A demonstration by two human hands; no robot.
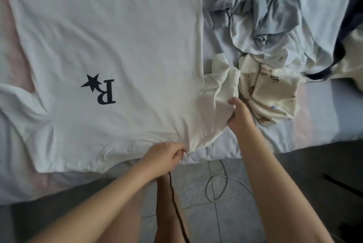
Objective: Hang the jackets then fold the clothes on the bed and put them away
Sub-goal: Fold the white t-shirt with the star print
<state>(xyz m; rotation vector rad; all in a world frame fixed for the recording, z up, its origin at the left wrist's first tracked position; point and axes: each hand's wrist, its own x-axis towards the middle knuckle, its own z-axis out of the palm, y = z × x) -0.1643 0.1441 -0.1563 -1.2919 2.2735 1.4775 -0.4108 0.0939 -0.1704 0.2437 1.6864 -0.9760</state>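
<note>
White T-shirt (117, 36): spread flat on the bed, filling the left and middle of it; its near edge lies at the bed's near side.
Print (100, 90): black star and letter R on the shirt, near-left of its middle, upside down as I see it.
Left grip (167, 154): the left hand, fingers curled tight, pinching the shirt's near edge, where the cloth gathers into creases.
Right grip (238, 113): the right hand, closed round a bunched fold at the shirt's right edge, lifting it a little off the sheet.
Cream garment (275, 93): crumpled, with small brown marks, just right of the right grip and touching the bunched fold.
Pale blue garment (261, 12): a rumpled heap at far right, beyond the cream one, with a yellow streak near its top.
Dark navy piece (347, 26): curving along the right edge of view; what it is cannot be told.
Bed (324, 105): pale sheet, bluish with pink patches.
Floor (196, 213): grey tiles, near side.
White cable (218, 185): looped on the tiles.
Black cable (174, 203): hanging down from below the left grip.
</note>
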